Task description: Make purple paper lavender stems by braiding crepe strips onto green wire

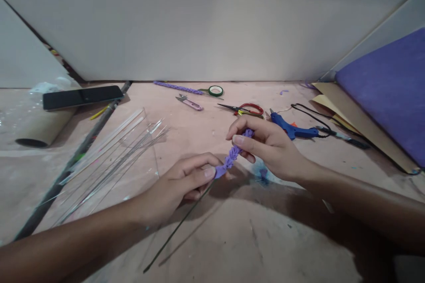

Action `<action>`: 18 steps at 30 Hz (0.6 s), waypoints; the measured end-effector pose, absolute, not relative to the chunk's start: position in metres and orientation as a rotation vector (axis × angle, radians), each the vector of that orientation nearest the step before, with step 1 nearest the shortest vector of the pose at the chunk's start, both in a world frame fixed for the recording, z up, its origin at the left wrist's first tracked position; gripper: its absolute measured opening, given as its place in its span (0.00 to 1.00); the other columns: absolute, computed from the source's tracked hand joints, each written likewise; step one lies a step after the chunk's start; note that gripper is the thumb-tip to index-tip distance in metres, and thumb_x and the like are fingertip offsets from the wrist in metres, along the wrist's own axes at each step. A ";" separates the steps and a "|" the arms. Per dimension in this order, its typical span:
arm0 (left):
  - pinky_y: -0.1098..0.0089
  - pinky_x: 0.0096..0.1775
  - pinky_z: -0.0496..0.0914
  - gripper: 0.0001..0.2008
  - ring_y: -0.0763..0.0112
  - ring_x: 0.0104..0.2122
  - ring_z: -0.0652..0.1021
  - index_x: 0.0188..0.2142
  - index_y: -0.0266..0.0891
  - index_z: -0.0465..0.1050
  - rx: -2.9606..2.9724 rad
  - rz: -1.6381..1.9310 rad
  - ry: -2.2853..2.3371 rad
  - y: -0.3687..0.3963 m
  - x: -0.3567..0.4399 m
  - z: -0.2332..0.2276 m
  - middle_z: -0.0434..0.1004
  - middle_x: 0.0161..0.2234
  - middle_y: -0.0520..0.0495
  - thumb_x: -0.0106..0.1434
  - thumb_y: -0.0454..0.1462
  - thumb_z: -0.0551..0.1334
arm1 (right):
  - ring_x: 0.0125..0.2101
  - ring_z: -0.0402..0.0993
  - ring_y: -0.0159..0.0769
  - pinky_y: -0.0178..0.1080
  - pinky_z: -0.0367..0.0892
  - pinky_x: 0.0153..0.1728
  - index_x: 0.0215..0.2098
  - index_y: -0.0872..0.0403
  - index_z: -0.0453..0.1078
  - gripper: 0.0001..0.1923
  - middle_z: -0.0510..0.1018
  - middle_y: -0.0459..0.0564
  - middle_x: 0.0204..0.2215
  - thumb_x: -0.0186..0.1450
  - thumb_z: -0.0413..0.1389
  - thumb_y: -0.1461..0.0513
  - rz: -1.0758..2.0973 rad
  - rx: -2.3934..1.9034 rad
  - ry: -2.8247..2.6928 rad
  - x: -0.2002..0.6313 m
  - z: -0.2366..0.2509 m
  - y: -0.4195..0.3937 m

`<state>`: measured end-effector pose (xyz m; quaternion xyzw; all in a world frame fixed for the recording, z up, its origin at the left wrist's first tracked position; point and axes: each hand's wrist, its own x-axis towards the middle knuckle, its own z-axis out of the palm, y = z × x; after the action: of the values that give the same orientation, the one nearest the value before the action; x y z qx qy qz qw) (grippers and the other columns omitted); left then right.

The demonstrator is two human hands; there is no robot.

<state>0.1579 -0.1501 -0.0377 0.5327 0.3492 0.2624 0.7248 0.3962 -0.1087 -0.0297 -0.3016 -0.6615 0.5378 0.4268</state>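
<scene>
A purple artificial flower spike (233, 155) with ruffled petals is held between my two hands above the table. My left hand (191, 177) pinches its lower end, where a smooth purple strip (220, 171) meets the stem. From there a thin dark green wire stem (179, 226) slants down to the left. Around the upper part of the spike, the fingers of my right hand (265, 143) are closed, partly covering the tip. Just beyond my right hand lie red-handled scissors (249, 108) and a blue glue gun (292, 129).
Loose wires (122, 163) lie at the left, near a phone (83, 97) resting on a cardboard tube (46, 130). Thread snips (190, 103), a finished-looking purple stem (177, 87) and green tape (215, 91) lie by the back wall. Purple sheet material (385, 93) leans at the right.
</scene>
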 end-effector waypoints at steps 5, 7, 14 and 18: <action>0.74 0.20 0.46 0.17 0.79 0.18 0.54 0.34 0.39 0.73 1.166 0.543 0.777 -0.149 0.157 -0.042 0.61 0.21 0.59 0.74 0.48 0.64 | 0.23 0.67 0.24 0.30 0.62 0.22 0.42 0.54 0.75 0.07 0.74 0.42 0.32 0.74 0.64 0.59 1.360 -0.755 -1.677 0.395 -0.029 -0.114; 0.73 0.21 0.50 0.16 0.78 0.19 0.59 0.33 0.38 0.72 1.186 0.548 0.795 -0.150 0.157 -0.044 0.67 0.23 0.55 0.75 0.46 0.63 | 0.23 0.68 0.24 0.30 0.63 0.22 0.42 0.54 0.75 0.07 0.74 0.41 0.31 0.75 0.64 0.58 1.400 -0.758 -1.687 0.394 -0.029 -0.115; 0.71 0.36 0.62 0.15 0.72 0.32 0.69 0.34 0.40 0.72 1.553 0.728 0.857 -0.156 0.154 -0.039 0.70 0.31 0.54 0.79 0.42 0.60 | 0.24 0.67 0.24 0.30 0.61 0.23 0.40 0.54 0.75 0.06 0.75 0.42 0.30 0.74 0.63 0.60 1.331 -0.812 -1.780 0.391 -0.029 -0.116; 0.68 0.34 0.61 0.07 0.71 0.27 0.70 0.39 0.42 0.72 2.225 0.835 0.868 -0.156 0.149 -0.032 0.72 0.29 0.55 0.77 0.33 0.60 | 0.25 0.70 0.27 0.30 0.63 0.23 0.38 0.54 0.75 0.06 0.76 0.42 0.29 0.73 0.63 0.61 1.243 -0.946 -1.823 0.388 -0.026 -0.119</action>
<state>0.1492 -0.1558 -0.0320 0.8386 0.3272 0.3149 0.3010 0.3879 -0.1192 -0.0265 -0.3671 -0.7080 0.4826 0.3620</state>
